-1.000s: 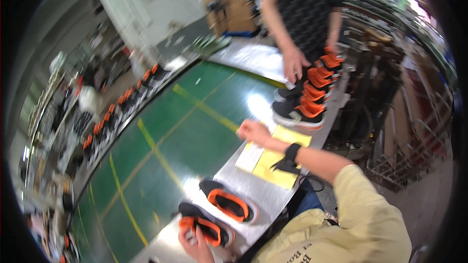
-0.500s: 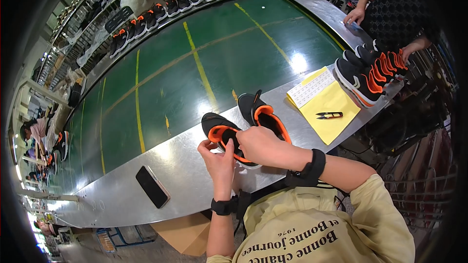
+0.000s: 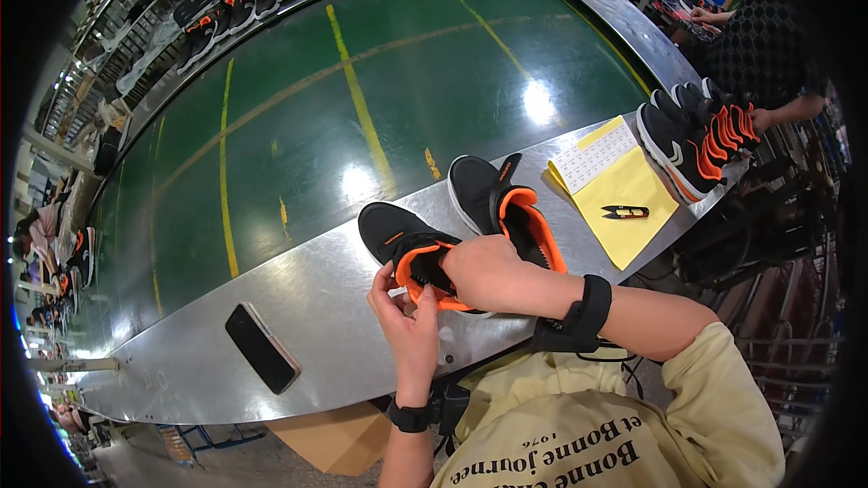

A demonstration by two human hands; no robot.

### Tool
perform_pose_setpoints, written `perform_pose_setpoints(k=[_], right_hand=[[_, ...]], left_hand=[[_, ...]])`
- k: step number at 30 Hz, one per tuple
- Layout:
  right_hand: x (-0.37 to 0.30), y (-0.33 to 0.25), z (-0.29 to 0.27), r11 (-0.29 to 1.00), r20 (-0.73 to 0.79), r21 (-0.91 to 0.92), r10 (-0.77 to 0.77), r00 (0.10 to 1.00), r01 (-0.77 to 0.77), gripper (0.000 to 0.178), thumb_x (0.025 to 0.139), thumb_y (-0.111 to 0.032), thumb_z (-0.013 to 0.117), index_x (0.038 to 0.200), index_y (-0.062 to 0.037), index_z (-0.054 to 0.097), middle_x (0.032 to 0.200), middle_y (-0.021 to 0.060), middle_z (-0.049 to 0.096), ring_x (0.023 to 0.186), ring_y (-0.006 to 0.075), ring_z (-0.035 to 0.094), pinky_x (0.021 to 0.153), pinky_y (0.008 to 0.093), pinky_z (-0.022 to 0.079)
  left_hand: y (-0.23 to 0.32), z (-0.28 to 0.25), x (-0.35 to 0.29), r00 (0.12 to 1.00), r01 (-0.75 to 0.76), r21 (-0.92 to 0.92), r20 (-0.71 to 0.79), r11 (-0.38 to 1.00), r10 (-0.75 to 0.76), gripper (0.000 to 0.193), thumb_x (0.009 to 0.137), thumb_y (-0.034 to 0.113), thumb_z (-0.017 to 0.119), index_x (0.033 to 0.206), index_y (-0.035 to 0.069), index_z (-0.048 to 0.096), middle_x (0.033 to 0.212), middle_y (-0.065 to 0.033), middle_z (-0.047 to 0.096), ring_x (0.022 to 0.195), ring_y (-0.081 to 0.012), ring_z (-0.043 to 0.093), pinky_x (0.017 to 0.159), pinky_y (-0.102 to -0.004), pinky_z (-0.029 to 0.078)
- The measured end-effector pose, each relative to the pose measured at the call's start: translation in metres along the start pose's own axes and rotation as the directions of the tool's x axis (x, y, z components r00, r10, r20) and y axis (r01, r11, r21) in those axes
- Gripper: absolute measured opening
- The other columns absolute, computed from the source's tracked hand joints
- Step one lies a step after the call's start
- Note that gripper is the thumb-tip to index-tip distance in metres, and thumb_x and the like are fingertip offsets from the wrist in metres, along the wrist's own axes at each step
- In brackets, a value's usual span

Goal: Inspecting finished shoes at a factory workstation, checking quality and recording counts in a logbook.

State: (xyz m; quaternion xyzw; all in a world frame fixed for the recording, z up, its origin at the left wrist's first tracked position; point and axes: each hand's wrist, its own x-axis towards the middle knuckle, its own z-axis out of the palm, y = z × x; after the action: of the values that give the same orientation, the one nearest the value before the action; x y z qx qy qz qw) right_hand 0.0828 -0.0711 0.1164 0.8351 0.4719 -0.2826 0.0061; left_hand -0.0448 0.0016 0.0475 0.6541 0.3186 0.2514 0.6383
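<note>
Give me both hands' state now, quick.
Left hand: fingers pinching the heel of the black-and-orange shoe.
Right hand: curled over the same shoe's opening, gripping it.

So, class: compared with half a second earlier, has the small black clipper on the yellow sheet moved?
No. The clipper lies on the same middle part of the yellow sheet, right of the lined paper, as before.

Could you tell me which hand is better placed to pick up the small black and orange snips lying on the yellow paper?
Right, probably. The snips lie on the yellow paper to the person's right, nearer the right hand. The left hand sits farther off, fingers at the near shoe.
</note>
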Motion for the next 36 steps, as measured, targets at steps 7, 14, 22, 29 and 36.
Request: perform_pose_setpoints(k=[7,14,22,29,36], right_hand=[[0.001,0.002,0.002,1.000,0.031,-0.014,-0.011,0.999,0.012,0.016,0.077,-0.021,0.062,0.083,-0.0070,0.067,0.079,0.0091,0.066,0.079,0.0265,0.065,0.063,0.0388,0.051],[0.006,-0.002,0.002,0.999,0.061,-0.032,-0.021,0.998,0.023,0.016,0.077,-0.021,0.062,0.079,-0.0065,0.067,0.075,0.0091,0.066,0.076,0.0262,0.066,0.061,0.0381,0.051],[0.002,-0.010,-0.002,0.992,0.072,-0.108,-0.050,0.996,0.058,0.016,0.074,-0.021,0.065,0.078,-0.0063,0.069,0.076,0.0078,0.067,0.075,0.0236,0.067,0.061,0.0338,0.052],[-0.004,0.000,0.004,0.985,-0.052,-0.091,-0.154,0.987,0.149,0.012,0.073,-0.019,0.064,0.075,-0.0077,0.068,0.072,0.0083,0.066,0.070,0.0250,0.067,0.060,0.0333,0.052],[-0.066,0.047,-0.019,0.895,-0.581,0.382,0.038,0.813,0.232,0.015,0.081,-0.015,0.063,0.081,-0.0031,0.054,0.069,0.0086,0.064,0.062,0.0255,0.063,0.058,0.0328,0.050]], left_hand=[[0.008,0.004,-0.002,1.000,-0.025,0.037,-0.008,0.999,0.026,0.054,0.081,0.003,0.061,0.129,0.001,0.037,0.110,-0.0077,0.036,0.076,-0.0078,0.045,0.059,-0.0185,0.041],[0.011,0.008,0.001,0.999,-0.040,0.030,-0.011,0.999,0.040,0.054,0.080,0.000,0.062,0.128,0.001,0.037,0.109,-0.0073,0.036,0.079,-0.0081,0.045,0.058,-0.0176,0.043],[0.017,0.011,0.002,0.999,-0.021,0.086,-0.031,0.996,0.024,0.055,0.078,0.002,0.065,0.126,0.001,0.039,0.109,-0.0065,0.036,0.076,-0.0075,0.044,0.059,-0.0186,0.043],[0.001,0.013,0.004,0.996,-0.062,0.112,-0.053,0.992,0.069,0.054,0.077,0.005,0.066,0.125,0.000,0.041,0.107,-0.0077,0.040,0.073,-0.0094,0.045,0.062,-0.0219,0.044],[0.007,-0.001,0.016,0.991,-0.131,0.330,0.041,0.935,0.124,0.053,0.077,0.010,0.070,0.122,-0.001,0.044,0.106,-0.0070,0.048,0.078,-0.0092,0.052,0.063,-0.0216,0.047]])
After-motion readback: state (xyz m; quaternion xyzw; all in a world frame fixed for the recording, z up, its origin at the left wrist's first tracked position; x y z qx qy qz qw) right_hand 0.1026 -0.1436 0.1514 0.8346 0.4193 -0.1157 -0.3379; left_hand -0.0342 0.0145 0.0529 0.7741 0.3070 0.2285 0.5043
